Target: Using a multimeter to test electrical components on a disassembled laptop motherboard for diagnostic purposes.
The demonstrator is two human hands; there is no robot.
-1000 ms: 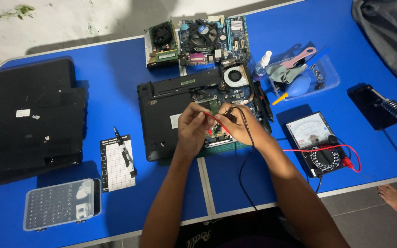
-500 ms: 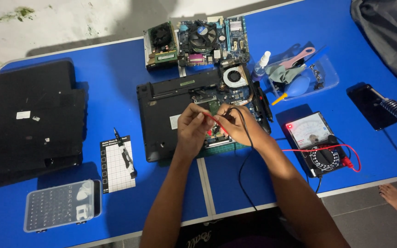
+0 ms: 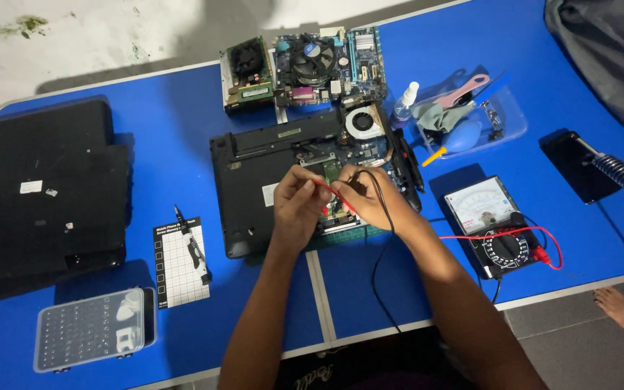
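Left hand (image 3: 295, 204) over opened laptop (image 3: 269, 173) at mid-table (image 3: 167, 144), fingers pinched shut on red probe (image 3: 328, 191), right hand (image 3: 363, 198) fingers closed on black probe (image 3: 356, 175), both tips at exposed board, 2 leads running to multimeter (image 3: 496, 220) just right.

1. Two hands are seen, left (image 3: 299, 207) and right (image 3: 365, 196).
2. One opened laptop (image 3: 269, 170) is counted.
3. Two loose circuit boards (image 3: 248, 74) (image 3: 330, 63) are counted.
4. One multimeter (image 3: 495, 224) is counted.
5. One clear screw box (image 3: 93, 329) is counted.
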